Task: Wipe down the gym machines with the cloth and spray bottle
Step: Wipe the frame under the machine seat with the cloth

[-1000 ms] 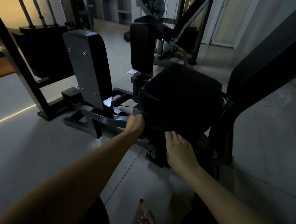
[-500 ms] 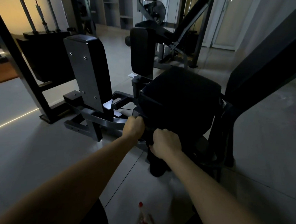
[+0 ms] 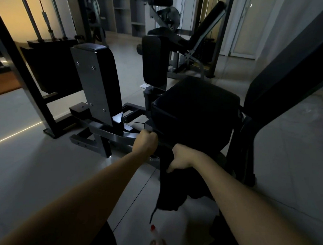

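In the dim gym, the left hand (image 3: 146,142) was curled into a fist against the machine's front edge, though it was too dark to tell what its fingers closed on. Below, on the smooth floor tiles, stood a clear, red-capped spray bottle (image 3: 155,239), probably light, rigid plastic, best taken by its neck. Further right, a black cloth (image 3: 170,192) hung limp, seemingly soft and light, its top bunched in the curled fingers of the right hand (image 3: 181,158) just before the smooth, rounded padded seat (image 3: 194,112).
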Demonstrator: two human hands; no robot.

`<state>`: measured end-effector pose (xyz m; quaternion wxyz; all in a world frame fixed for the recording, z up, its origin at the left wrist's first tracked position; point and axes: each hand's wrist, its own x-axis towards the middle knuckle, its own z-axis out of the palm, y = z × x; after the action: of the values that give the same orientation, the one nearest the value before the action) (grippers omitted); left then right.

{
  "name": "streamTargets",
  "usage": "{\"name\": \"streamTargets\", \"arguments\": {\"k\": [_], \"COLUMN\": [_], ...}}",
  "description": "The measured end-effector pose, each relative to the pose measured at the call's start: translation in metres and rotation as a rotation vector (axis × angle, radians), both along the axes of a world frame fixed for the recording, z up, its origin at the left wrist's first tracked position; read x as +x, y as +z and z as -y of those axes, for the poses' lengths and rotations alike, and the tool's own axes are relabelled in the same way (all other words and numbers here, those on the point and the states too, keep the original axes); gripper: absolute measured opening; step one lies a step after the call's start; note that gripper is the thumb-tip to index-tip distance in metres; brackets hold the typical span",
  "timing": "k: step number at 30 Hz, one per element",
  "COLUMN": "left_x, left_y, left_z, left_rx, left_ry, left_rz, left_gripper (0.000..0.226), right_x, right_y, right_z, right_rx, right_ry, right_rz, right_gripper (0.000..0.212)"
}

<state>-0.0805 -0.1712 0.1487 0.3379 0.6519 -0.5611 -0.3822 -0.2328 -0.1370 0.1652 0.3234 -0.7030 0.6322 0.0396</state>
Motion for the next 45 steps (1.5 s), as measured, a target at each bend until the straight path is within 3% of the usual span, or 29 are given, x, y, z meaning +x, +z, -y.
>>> {"name": "streamTargets", "arguments": {"k": [2, 5, 8, 10, 11, 14, 16, 18, 22, 25, 27, 29, 32, 36, 38, 42, 44, 45], "left_x": [-0.001, -0.002, 0.005, 0.018, 0.024, 0.035, 0.036, 0.033, 0.025, 0.021, 0.022, 0.022, 0.02, 0.021, 0.019, 0.019, 0.022, 0.026], "left_y": [0.001, 0.005, 0.003, -0.005, -0.009, -0.018, -0.021, -0.021, -0.02, -0.02, -0.019, -0.017, -0.017, -0.021, -0.022, -0.014, -0.006, -0.002], "left_z": [-0.002, -0.01, -0.019, -0.028, -0.031, -0.038, -0.037, -0.037, -0.039, -0.04, -0.04, -0.04, -0.041, -0.036, -0.036, -0.043, -0.046, -0.049], "left_rx": [-0.022, -0.096, -0.214, -0.345, -0.416, -0.543, -0.57, -0.536, -0.469, -0.438, -0.42, -0.404, -0.403, -0.432, -0.427, -0.34, -0.192, -0.104], "left_ry": [0.008, 0.03, -0.097, -0.2, -0.238, -0.304, -0.306, -0.264, -0.168, -0.145, -0.144, -0.153, -0.15, -0.122, -0.128, -0.16, -0.167, -0.155], "left_rz": [0.045, 0.15, 0.37, 0.566, 0.628, 0.675, 0.641, 0.564, 0.517, 0.494, 0.494, 0.494, 0.52, 0.516, 0.513, 0.415, 0.245, 0.071], "left_gripper": [0.02, 0.024, 0.031, 0.038, 0.041, 0.048, 0.04, 0.034, 0.035, 0.036, 0.036, 0.035, 0.034, 0.034, 0.035, 0.036, 0.046, 0.053], "right_x": [0.004, 0.005, 0.003, 0.0, -0.003, -0.011, -0.01, -0.004, 0.003, -0.001, -0.008, -0.01, -0.003, 0.002, 0.001, -0.001, -0.004, -0.006], "right_y": [-0.011, -0.038, -0.055, -0.046, -0.033, -0.005, -0.001, -0.007, -0.039, -0.048, -0.041, -0.024, -0.003, 0.005, 0.0, -0.03, -0.035, -0.034], "right_z": [-0.015, -0.045, -0.055, -0.054, -0.051, -0.024, -0.014, -0.02, -0.047, -0.057, -0.057, -0.054, -0.034, -0.02, -0.027, -0.057, -0.061, -0.06], "right_rx": [-0.273, -0.879, -1.109, -1.02, -0.874, -0.277, -0.137, -0.246, -0.857, -1.026, -0.942, -0.709, -0.346, -0.17, -0.252, -0.729, -0.807, -0.793], "right_ry": [-0.027, 0.017, 0.045, 0.039, 0.04, 0.03, 0.008, -0.024, -0.009, 0.03, 0.095, 0.132, 0.006, -0.076, -0.091, -0.062, -0.028, -0.018], "right_rz": [-0.096, -0.347, -0.409, -0.365, -0.307, -0.017, 0.037, -0.053, -0.372, -0.437, -0.395, -0.303, -0.209, -0.144, -0.154, -0.244, -0.162, -0.107], "right_gripper": [0.026, 0.027, 0.034, 0.032, 0.029, 0.021, 0.026, 0.025, 0.024, 0.031, 0.033, 0.029, 0.018, 0.021, 0.022, 0.033, 0.039, 0.041]}}
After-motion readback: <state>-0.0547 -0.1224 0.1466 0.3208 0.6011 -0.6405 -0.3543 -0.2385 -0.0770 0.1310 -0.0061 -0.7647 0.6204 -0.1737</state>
